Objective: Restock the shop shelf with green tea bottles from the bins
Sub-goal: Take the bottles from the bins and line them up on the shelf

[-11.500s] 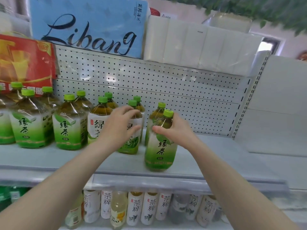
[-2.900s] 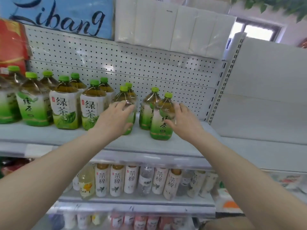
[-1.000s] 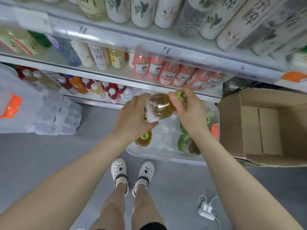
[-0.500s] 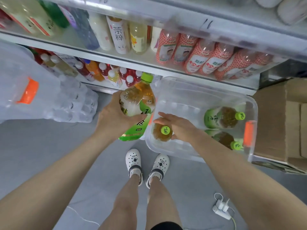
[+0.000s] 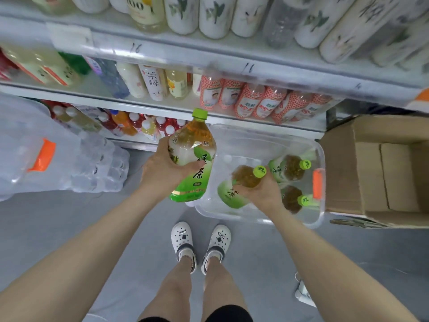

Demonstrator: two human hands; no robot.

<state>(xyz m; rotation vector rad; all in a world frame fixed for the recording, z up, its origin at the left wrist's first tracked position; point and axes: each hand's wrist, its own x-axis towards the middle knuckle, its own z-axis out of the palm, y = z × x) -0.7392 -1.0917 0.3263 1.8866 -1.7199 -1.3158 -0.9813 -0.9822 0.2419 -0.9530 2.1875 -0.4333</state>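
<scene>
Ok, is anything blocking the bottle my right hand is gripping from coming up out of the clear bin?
Nothing visible does. The right hand grips the bottle in the clear bin, which has no lid on. The upper lying bottle and lower lying bottle sit beside it, not over it.

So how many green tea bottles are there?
4 bottles: one in the left hand, one in the right hand over the bin, two lying inside it. Others may be hidden.

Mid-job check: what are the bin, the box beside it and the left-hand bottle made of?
Bin: clear glossy plastic, apparently; see-through walls, shiny rim. Box: brown matte cardboard, by colour and creases. Bottle in the left hand: likely clear plastic, tea visible inside, glossy printed label, green cap.
</scene>
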